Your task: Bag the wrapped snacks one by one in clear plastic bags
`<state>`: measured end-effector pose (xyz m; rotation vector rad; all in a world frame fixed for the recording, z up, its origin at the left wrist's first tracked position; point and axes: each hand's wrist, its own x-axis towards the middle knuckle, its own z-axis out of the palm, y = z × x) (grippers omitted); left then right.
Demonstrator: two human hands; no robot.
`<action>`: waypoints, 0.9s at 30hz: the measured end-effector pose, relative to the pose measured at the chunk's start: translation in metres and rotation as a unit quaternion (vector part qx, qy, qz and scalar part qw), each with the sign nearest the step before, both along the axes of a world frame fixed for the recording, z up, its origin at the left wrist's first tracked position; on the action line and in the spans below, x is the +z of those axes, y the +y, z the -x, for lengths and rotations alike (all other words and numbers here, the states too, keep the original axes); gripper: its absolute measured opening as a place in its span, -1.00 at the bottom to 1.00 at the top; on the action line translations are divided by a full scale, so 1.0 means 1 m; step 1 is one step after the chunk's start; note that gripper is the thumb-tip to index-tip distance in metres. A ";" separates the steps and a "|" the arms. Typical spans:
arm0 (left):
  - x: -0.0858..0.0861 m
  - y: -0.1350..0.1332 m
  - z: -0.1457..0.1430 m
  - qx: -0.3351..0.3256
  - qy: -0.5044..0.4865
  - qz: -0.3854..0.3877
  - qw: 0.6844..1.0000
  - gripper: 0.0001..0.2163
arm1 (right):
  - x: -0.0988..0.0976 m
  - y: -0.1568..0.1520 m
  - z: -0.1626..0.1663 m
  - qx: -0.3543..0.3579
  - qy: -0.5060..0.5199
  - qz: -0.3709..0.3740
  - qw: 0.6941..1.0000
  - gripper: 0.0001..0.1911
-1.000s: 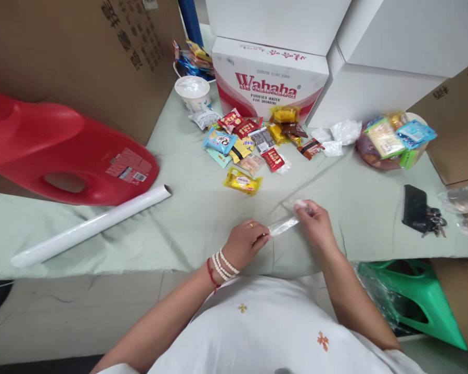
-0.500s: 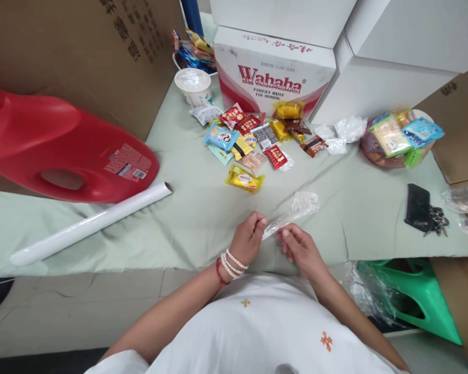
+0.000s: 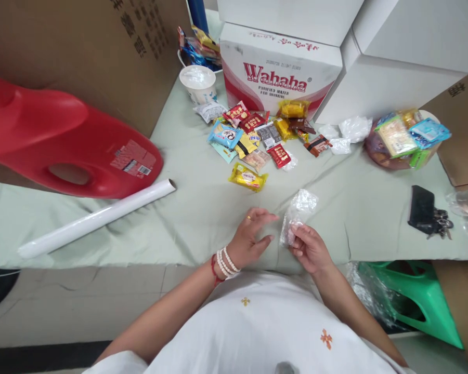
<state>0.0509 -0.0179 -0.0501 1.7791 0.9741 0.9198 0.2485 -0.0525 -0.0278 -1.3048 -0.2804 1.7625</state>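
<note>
A clear plastic bag (image 3: 301, 206) is pinched at its near edge by my right hand (image 3: 311, 249), and its far end spreads over the green cloth. To its left, my left hand (image 3: 253, 236) is open with fingers apart, touching nothing; it wears a ring and beaded bracelets. Beyond both hands lies a yellow-wrapped snack (image 3: 248, 177), apart from a pile of small wrapped snacks. That pile includes a light blue packet (image 3: 224, 135), a red packet (image 3: 279, 156) and a brown packet (image 3: 317, 145).
A white tube (image 3: 97, 218) and a red jug (image 3: 101, 150) lie at left. Behind the snacks stand a paper cup (image 3: 198, 83) and a Wahaha box (image 3: 278, 72). On the right are crumpled clear plastic (image 3: 354, 128), a bowl of snacks (image 3: 380, 153), a black pouch (image 3: 420, 208) and keys (image 3: 441, 222).
My left hand has let go of the plastic bag and moved slightly left, its fingers spreading. The bag now hangs wider from my right hand. The view has shifted slightly.
</note>
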 end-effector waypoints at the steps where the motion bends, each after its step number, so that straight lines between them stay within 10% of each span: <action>1: 0.001 0.003 -0.002 -0.012 0.013 -0.026 1.000 -0.66 | 0.001 0.000 0.000 0.000 0.009 0.001 1.000 -0.59; 13: 0.007 0.013 -0.018 -0.042 0.001 -0.113 0.993 -0.84 | 0.004 0.002 -0.008 -0.005 0.024 0.008 1.000 -0.53; 19: 0.006 0.012 -0.027 -0.029 -0.019 -0.037 0.999 -0.81 | 0.009 0.003 -0.007 -0.001 0.027 -0.003 1.000 -0.48; 27: 0.009 0.009 -0.038 0.026 -0.078 -0.026 0.996 -0.82 | 0.016 -0.015 -0.007 0.030 -0.190 -0.211 0.958 -0.62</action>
